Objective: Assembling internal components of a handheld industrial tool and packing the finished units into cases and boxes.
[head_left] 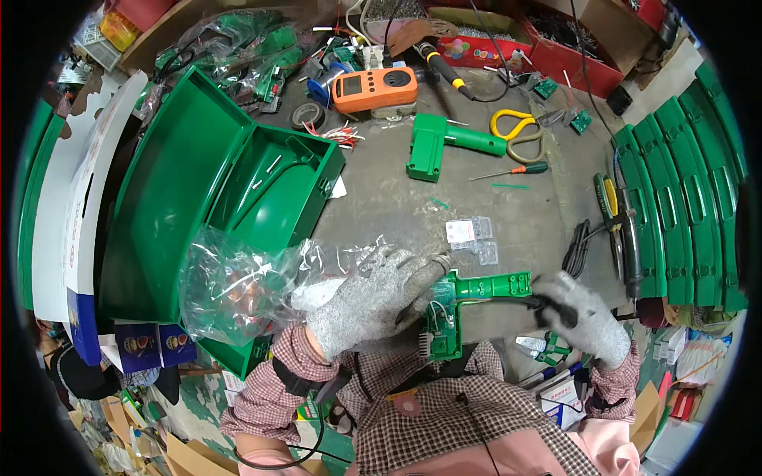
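My left hand (377, 300), in a grey knit glove, grips the left side of an opened green plastic tool housing (496, 285) at the table's near edge. Inside the housing's body a circuit board with wires shows in part; my fingers hide the rest. A black cord (516, 301) runs along beneath the handle to my right hand (578, 313), also gloved and blurred by motion, whose fingers are closed around it. Beyond the housing lie small clear plastic packets (474, 236). A matching green housing piece (429, 147) with a handle lies farther back.
An open green metal case (175, 206) and a clear plastic bag (230, 285) stand on the left. Behind are an orange meter (373, 89), yellow-handled scissors (512, 123) and a screwdriver (528, 168). On the right are pliers (609, 198), a soldering iron (629, 246) and stacked green cases (675, 206).
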The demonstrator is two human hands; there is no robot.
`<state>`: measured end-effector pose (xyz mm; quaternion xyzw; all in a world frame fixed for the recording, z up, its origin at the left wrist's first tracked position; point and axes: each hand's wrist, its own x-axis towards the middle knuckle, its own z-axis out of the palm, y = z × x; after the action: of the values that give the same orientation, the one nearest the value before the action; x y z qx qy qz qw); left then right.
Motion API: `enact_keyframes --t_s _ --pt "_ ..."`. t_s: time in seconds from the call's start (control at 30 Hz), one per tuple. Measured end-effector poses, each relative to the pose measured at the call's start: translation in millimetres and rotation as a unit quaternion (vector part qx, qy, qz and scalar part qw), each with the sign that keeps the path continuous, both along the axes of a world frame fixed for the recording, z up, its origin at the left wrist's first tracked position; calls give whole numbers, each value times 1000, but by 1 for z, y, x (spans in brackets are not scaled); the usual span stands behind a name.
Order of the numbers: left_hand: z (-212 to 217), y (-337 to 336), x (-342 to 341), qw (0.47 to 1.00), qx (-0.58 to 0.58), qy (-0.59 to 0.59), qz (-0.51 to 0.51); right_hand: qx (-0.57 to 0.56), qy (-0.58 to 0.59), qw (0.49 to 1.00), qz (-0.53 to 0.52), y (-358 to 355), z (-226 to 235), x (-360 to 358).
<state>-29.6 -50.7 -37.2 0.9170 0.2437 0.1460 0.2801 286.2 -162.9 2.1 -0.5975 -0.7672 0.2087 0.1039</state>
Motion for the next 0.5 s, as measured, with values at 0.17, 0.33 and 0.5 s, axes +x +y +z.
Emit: enact_keyframes --t_s 0.17,0.33,0.5 --pt "4 0 6 999 25 -14 22 36 -35 999 0 4 0 12" --pt "11 -24 22 992 91 -37 79 99 76 992 -26 18 -6 15" --pt "13 -58 77 992 75 -15 97 90 57 994 3 26 -25 16"
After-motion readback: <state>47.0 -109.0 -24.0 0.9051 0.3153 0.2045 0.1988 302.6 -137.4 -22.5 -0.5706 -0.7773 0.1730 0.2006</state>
